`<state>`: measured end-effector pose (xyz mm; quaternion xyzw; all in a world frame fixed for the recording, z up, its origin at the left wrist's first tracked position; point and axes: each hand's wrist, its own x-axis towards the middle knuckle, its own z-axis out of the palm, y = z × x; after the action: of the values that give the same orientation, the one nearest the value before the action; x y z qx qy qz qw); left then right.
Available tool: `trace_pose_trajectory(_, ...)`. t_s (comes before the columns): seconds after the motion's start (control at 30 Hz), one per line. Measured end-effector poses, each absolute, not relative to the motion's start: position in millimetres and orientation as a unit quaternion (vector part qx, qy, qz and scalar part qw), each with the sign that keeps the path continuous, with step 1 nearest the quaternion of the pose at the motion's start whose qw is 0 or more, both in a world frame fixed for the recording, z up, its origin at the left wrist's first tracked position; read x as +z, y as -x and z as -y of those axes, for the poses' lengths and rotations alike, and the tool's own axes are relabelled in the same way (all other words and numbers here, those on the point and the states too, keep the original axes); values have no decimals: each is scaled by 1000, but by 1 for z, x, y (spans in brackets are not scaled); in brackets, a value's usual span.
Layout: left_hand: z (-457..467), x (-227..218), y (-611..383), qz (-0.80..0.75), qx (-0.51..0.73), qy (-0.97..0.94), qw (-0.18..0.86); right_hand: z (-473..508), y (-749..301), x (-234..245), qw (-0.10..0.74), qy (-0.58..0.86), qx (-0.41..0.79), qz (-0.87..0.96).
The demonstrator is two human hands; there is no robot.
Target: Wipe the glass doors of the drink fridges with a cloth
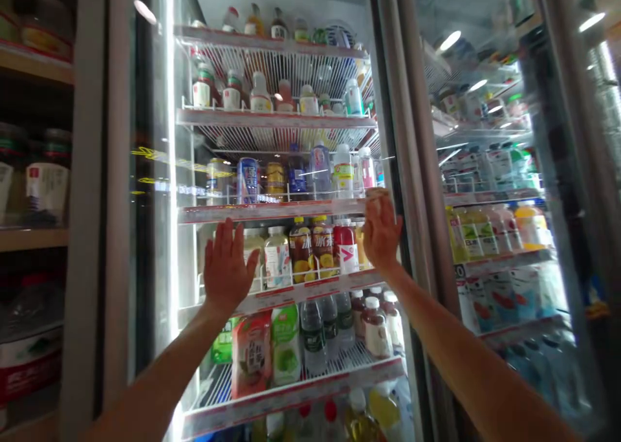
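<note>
My left hand is raised with its back to me, fingers up and thumb out to the right. It holds nothing and stands before a shelf of bottled drinks in a lit glass-front fridge. My right hand is up near the right door frame. Its fingers are bent around a small tan piece at the fingertips, whose kind I cannot make out. Between the hands stand iced tea bottles, a white-labelled bottle and a red bottle. Reflections lie across the glass.
Wire shelves with pale front rails carry bottles and cans above, including a blue can. Lower down are a red pouch-like pack and water bottles. Another fridge is at right; wooden shelving is at left.
</note>
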<state>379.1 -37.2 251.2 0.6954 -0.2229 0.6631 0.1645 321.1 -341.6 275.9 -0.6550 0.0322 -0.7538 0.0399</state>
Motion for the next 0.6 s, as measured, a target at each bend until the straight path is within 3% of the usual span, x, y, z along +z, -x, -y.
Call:
trace_pose_trajectory(0.07, 38, 251, -380, 218, 667, -694, 162, 354, -322, 294, 93, 626, -768, -96)
trace_pose_trajectory(0.13, 40, 251, -380, 214, 673, -691, 156, 344, -325, 304, 87, 628, -769, -86)
trace_pose_trajectory(0.27, 35, 252, -378, 218, 677, -688, 140, 299, -328, 293, -69, 690, -715, 87)
trace_pose_trajectory(0.33, 28, 255, -378, 226, 676, -689, 131, 299, -325, 286, -105, 702, -694, 119)
trace_pose_trajectory(0.5, 18, 277, -378, 229, 686, -679, 127, 343, -318, 308, 70, 660, -743, -86)
trace_pose_trajectory(0.6, 26, 294, -379, 234, 683, -680, 127, 328, -325, 322, 74, 659, -746, -65)
